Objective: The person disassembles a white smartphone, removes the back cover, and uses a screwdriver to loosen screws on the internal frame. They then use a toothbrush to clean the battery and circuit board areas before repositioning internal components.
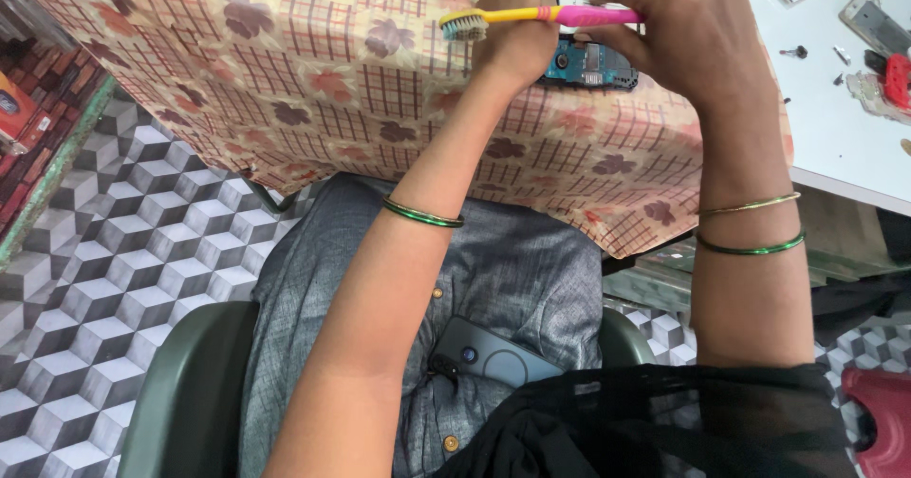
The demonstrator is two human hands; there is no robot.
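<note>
While my right hand (678,32) grips the pink toothbrush (546,16) and my left hand (517,32) holds the blue circuit board (590,65) over the tablecloth (313,79), hard brushing could loosen small parts.

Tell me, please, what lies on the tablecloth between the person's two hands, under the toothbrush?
In the head view, a blue circuit board lies between left hand and right hand, beneath the toothbrush.
</note>
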